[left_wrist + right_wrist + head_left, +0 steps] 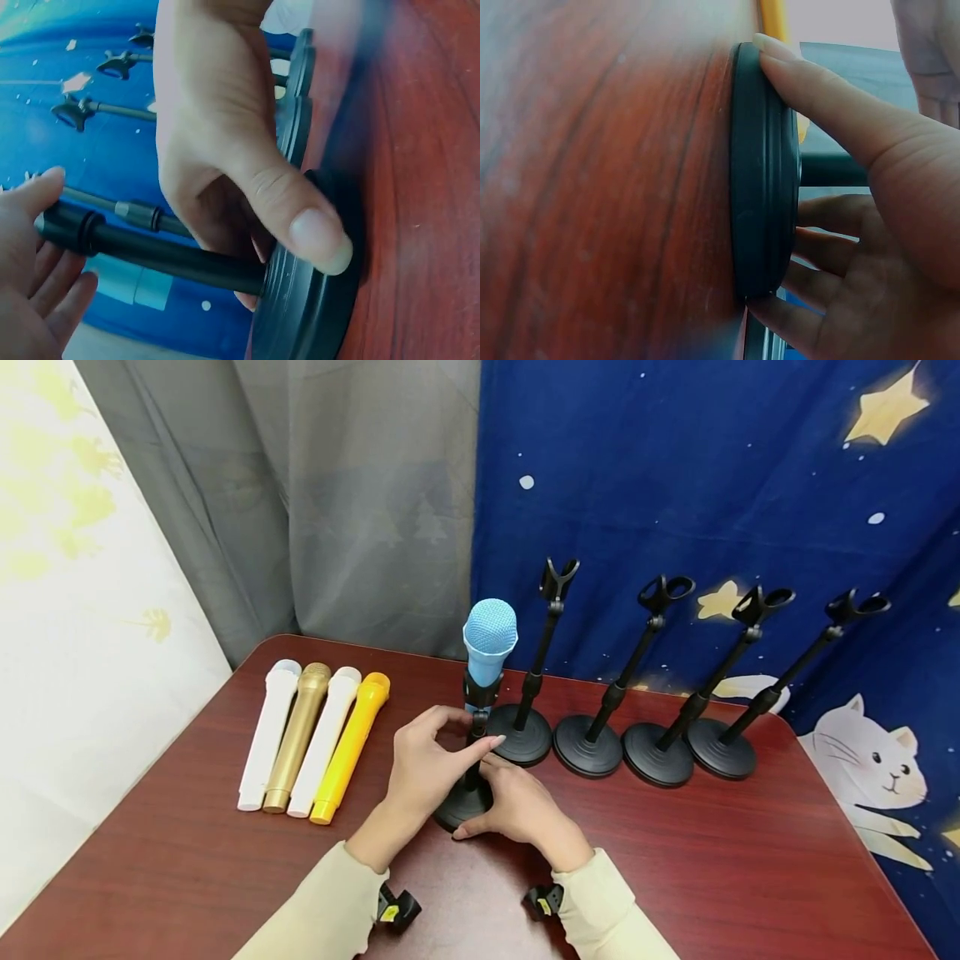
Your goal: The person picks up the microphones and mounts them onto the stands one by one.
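A light-blue microphone [490, 635] sits upright in the clip of a black microphone stand [450, 810] at mid-table. My left hand [423, 760] holds the stand's pole below the clip; in the left wrist view its thumb and fingers lie about the collar [67, 227]. Lower down, my right hand [525, 802] grips the round base [761, 172], thumb on the near rim and fingers round the far side. That base rests on the table, as the right wrist view shows. Part of the pole is hidden behind the left hand.
Left on the reddish-brown table [187, 860] lie a white microphone [270, 735], a gold one [300, 735], another white one [326, 739] and a yellow one [352, 747], side by side. Several black stands with vacant clips, including the nearest stand [522, 735], line the back right before curtains.
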`<action>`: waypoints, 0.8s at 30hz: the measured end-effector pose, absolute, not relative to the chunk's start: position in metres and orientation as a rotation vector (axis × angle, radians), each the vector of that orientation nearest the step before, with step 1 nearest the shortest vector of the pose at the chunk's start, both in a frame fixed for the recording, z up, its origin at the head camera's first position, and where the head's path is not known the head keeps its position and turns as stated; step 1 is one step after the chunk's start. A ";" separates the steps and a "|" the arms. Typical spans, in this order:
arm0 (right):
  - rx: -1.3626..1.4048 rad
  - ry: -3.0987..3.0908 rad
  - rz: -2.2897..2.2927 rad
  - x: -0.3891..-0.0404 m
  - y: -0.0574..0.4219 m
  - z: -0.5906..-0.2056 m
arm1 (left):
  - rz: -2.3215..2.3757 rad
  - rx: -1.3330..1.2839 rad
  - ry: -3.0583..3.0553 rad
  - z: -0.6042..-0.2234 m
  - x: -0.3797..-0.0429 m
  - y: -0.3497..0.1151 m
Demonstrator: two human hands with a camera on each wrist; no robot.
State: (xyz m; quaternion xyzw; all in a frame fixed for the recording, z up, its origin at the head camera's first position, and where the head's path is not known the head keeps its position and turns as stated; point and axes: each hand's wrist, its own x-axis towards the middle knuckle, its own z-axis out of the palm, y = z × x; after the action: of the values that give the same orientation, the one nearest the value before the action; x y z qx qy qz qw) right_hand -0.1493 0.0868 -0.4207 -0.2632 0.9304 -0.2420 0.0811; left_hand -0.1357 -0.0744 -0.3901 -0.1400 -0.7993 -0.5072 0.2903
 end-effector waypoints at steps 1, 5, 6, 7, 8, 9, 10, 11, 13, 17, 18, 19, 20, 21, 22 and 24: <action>-0.790 2.781 -0.726 -0.149 0.087 -0.420 | -1.349 -0.349 -2.099 -0.391 -0.134 -0.072; -0.794 2.771 -0.743 -0.149 0.088 -0.420 | -1.324 -0.306 -2.070 -0.393 -0.131 -0.065; -0.795 2.768 -0.748 -0.149 0.088 -0.420 | -1.323 -0.295 -2.072 -0.393 -0.130 -0.064; -0.797 2.765 -0.754 -0.149 0.088 -0.420 | -1.321 -0.282 -2.078 -0.393 -0.129 -0.063; -0.797 2.762 -0.758 -0.149 0.088 -0.420 | -1.319 -0.268 -2.084 -0.393 -0.129 -0.062; -0.798 2.761 -0.760 -0.149 0.088 -0.420 | -1.317 -0.254 -2.088 -0.393 -0.129 -0.061; -0.799 2.760 -0.759 -0.149 0.088 -0.420 | -1.318 -0.240 -2.091 -0.393 -0.128 -0.060; -0.800 2.761 -0.756 -0.149 0.088 -0.420 | -1.317 -0.227 -2.094 -0.393 -0.128 -0.060; -0.801 2.763 -0.751 -0.149 0.088 -0.421 | -1.317 -0.209 -2.099 -0.393 -0.128 -0.060; -0.793 2.771 -0.738 -0.149 0.087 -0.421 | -1.313 -0.202 -2.103 -0.393 -0.129 -0.061; -0.791 2.773 -0.736 -0.149 0.087 -0.421 | -1.314 -0.204 -2.105 -0.392 -0.129 -0.062; -0.789 2.775 -0.733 -0.149 0.087 -0.421 | -1.317 -0.209 -2.108 -0.392 -0.129 -0.062; -0.790 2.776 -0.732 -0.149 0.087 -0.421 | -1.321 -0.214 -2.112 -0.392 -0.129 -0.064; -0.791 2.776 -0.731 -0.149 0.087 -0.421 | -1.329 -0.216 -2.119 -0.391 -0.129 -0.065; -0.793 2.777 -0.731 -0.149 0.087 -0.421 | -1.340 -0.225 -2.124 -0.390 -0.130 -0.066; -0.795 2.777 -0.730 -0.150 0.087 -0.421 | -1.373 -0.245 -2.136 -0.389 -0.131 -0.069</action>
State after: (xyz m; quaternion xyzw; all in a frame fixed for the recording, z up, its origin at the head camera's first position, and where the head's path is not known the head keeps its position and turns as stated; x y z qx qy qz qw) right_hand -0.1497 0.0869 -0.4211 -0.2661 0.9290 -0.2442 0.0809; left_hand -0.1306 -0.0685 -0.3891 -0.0918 -0.8011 -0.5148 0.2911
